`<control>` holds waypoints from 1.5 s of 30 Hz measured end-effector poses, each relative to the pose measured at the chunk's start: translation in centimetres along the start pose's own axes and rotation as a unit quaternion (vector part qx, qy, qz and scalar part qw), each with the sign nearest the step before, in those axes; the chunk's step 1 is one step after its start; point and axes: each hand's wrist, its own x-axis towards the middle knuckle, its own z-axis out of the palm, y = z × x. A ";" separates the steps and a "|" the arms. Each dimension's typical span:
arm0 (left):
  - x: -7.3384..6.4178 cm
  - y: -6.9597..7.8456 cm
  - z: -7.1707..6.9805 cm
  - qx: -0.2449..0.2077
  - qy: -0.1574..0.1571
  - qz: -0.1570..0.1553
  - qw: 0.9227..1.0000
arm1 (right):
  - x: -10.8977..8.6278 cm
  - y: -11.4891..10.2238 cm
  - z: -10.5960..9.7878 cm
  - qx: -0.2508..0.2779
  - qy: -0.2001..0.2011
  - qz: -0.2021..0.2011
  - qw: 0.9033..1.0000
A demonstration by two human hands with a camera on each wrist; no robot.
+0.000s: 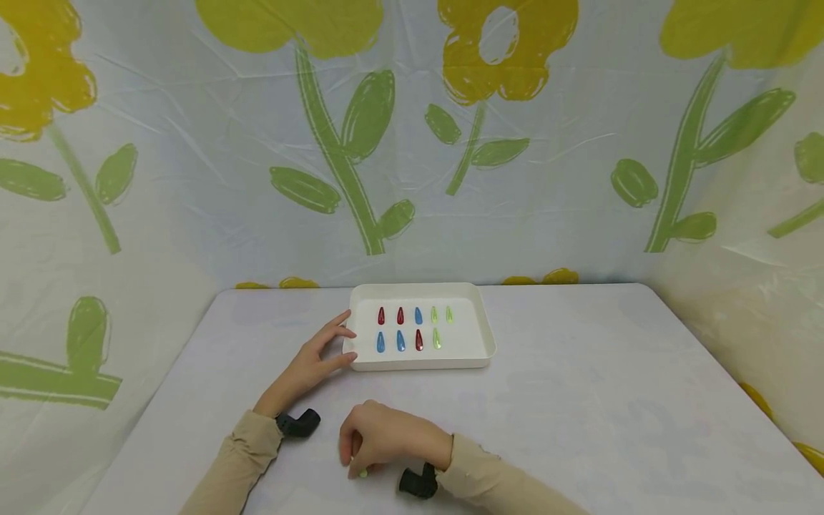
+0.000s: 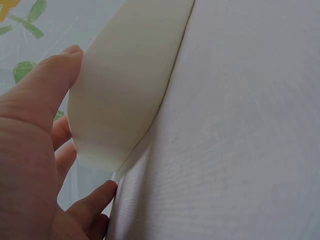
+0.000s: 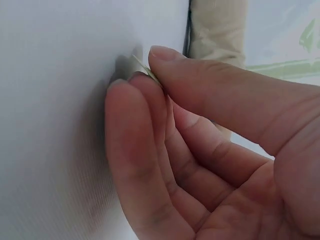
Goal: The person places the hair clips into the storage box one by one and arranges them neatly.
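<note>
A white tray [image 1: 421, 363] holds two rows of small snap hair clips: dark red [image 1: 400, 315], blue [image 1: 401, 341] and light green [image 1: 437, 338]. My left hand [image 1: 315, 360] touches the tray's left side, its fingers spread and its thumb at the near-left rim. In the left wrist view the thumb lies against the outer edge of the tray wall [image 2: 120, 85]. Close over the table in front of the tray, my right hand [image 1: 386, 435] pinches a light green hair clip [image 3: 143, 65] between thumb and fingers; the fingers hide most of it.
The pale table [image 1: 599, 415] has rounded far corners, and the tray stands near its far edge. A flower-printed curtain [image 1: 547, 214] hangs behind and at both sides. Each wrist wears a black camera, the left one [image 1: 299, 423] just above the table.
</note>
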 end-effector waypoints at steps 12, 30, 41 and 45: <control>0.5 -3.6 0.2 0.011 0.005 0.001 1.000 | -0.1 0.5 -1.6 0.025 0.018 -0.016 0.999; 0.3 -3.6 0.0 0.019 -0.003 -0.023 1.000 | -0.4 1.4 -4.0 0.046 0.065 -0.005 0.997; 0.5 -3.8 0.1 0.006 0.002 -0.009 1.000 | -0.8 2.6 -6.1 0.073 0.133 -0.016 0.988; 0.4 -3.9 0.1 0.003 0.004 -0.008 1.000 | -1.1 2.8 -6.8 0.064 0.165 -0.023 0.984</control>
